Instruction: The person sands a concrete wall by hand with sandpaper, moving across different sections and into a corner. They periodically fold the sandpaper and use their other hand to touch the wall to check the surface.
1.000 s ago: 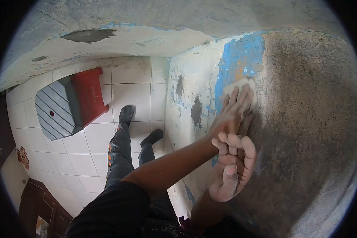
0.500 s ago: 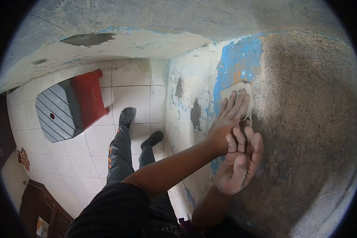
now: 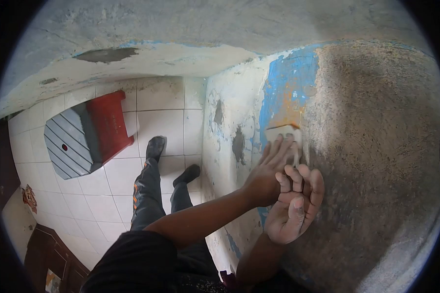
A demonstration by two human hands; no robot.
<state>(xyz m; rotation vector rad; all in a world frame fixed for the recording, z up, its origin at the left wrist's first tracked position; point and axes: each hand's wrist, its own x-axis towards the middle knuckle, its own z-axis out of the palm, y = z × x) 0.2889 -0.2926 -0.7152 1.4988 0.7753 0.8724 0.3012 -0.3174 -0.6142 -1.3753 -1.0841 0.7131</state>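
Downward is the move since the earlier frame – the sanding pad (image 3: 281,132) is sliding lower on the wall (image 3: 376,146), and my left hand (image 3: 265,172) is riding down with it. That left grip is lying flat, fingers stretched over the pad, pinning it to the plaster rather than clenching round it. My right hand (image 3: 293,212), a fist a second ago, is now loosening into a half curl just below the left grip, holding nothing and resting its knuckles near the wall. I am reading this as one stroke of rubbing in progress, with the patch above the grip already passed over.

The pad is looking pale, thin and roughly rectangular. Beyond the grip the wall is showing rough, grey-brown, scratched plaster; above it a strip of blue paint (image 3: 286,83) is flaking, with orange flecks. Behind the grip white paint is peeling in dark patches – far below, glossy white floor tiles (image 3: 166,117).
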